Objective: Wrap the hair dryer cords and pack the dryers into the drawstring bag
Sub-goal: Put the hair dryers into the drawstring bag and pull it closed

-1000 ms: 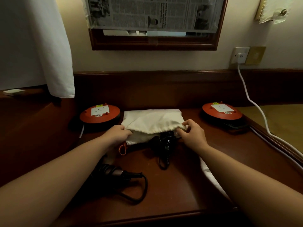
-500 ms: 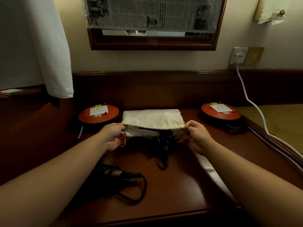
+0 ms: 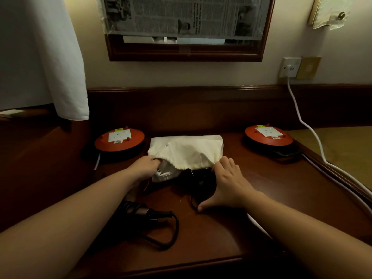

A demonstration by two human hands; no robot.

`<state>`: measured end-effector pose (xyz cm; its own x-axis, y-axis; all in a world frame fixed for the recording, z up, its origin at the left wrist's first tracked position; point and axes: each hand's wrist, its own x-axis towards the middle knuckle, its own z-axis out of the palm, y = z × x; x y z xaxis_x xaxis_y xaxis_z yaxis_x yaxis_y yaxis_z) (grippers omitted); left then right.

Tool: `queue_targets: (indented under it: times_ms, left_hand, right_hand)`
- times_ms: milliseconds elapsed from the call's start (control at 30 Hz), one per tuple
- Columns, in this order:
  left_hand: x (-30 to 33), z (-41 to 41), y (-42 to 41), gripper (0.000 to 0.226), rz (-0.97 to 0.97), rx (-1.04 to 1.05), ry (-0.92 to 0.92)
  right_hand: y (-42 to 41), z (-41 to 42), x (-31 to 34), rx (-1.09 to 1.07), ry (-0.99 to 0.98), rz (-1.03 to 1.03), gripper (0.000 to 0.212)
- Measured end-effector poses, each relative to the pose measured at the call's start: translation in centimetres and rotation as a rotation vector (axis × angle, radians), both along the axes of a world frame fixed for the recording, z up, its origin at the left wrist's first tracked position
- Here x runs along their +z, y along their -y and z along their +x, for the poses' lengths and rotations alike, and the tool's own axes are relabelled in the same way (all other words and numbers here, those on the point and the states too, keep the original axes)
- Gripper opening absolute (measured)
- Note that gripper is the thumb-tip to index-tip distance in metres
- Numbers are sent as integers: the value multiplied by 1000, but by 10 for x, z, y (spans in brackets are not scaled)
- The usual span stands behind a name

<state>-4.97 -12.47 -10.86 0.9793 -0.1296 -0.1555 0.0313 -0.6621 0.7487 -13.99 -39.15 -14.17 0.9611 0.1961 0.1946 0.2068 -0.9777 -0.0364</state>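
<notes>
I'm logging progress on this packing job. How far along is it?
Nothing is fully packed yet. In hand: the left hand holds the bag mouth open while the right hand pushes one dryer in; it sits only at the opening. Left: the second dryer lies on the desk, cord loose, then closing the bag.

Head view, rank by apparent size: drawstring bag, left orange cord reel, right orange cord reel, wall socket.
1. Drawstring bag, largest.
2-3. Left orange cord reel and right orange cord reel look about alike, and wide-angle distortion blurs it; no ranking.
4. Wall socket, smallest, though farther from the camera.
</notes>
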Motion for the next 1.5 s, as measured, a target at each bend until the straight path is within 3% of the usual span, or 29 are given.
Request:
queue_targets:
  times_ms: [233, 467, 667, 833, 1000, 1133, 1367, 1500]
  left_hand:
    - [0, 1, -2, 34, 19, 56, -59]
    - [1, -4, 1, 29, 1, 40, -132]
    - [1, -17, 4, 37, 1, -118, -235]
    - [5, -24, 5, 30, 6, -159, -262]
    - [4, -16, 2, 36, 37, -114, -225]
    - [0, -4, 0, 39, 50, -86, -151]
    - [-1, 1, -5, 14, 199, -219, 92]
    - [-4, 1, -6, 22, 314, -241, 133]
  right_hand:
    - [11, 12, -7, 101, 342, 10, 77]
    - [-25, -14, -5, -116, 35, -3, 127]
    - [-53, -21, -10, -251, -82, 135, 145]
    - [-54, -12, -11, -371, -188, 220, 129]
    - [-48, 6, -5, -388, -186, 314, 70]
    - [-42, 10, -6, -360, -182, 435, 49]
    - [-33, 18, 22, -329, -52, 491, 51]
    - [-29, 15, 20, -303, -21, 371, 52]
